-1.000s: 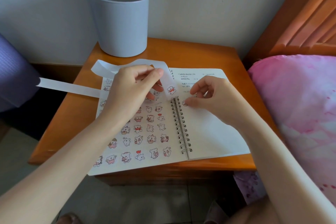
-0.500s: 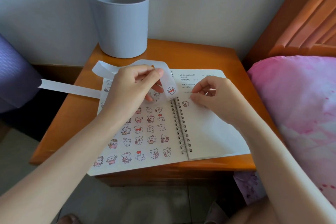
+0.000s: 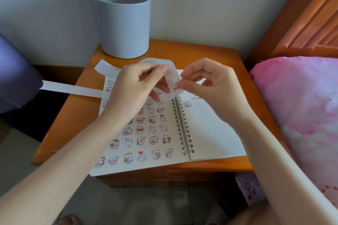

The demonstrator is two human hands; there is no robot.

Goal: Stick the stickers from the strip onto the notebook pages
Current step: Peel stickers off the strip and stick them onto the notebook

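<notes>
A spiral notebook [image 3: 210,133] lies open on the wooden nightstand. Its left page holds several rows of small cartoon stickers, and one sticker [image 3: 187,104] sits on the right page beside the spiral. My left hand [image 3: 135,89] holds the white sticker strip [image 3: 73,89] curled above the top of the notebook, and the strip's long tail runs off to the left. A bear sticker with a red scarf [image 3: 176,87] is on the strip's hanging end. The thumb and forefinger of my right hand [image 3: 210,82] pinch at that sticker's right edge.
A grey bin [image 3: 120,23] stands at the back of the nightstand [image 3: 73,124] against the wall. A bed with pink bedding [image 3: 301,106] and a wooden headboard borders the right side. A purple object [image 3: 12,78] sits at the left.
My right hand has lifted off the right page, leaving a sticker there, and has moved up and left to the sticker on the strip. My left hand has kept holding the strip.
</notes>
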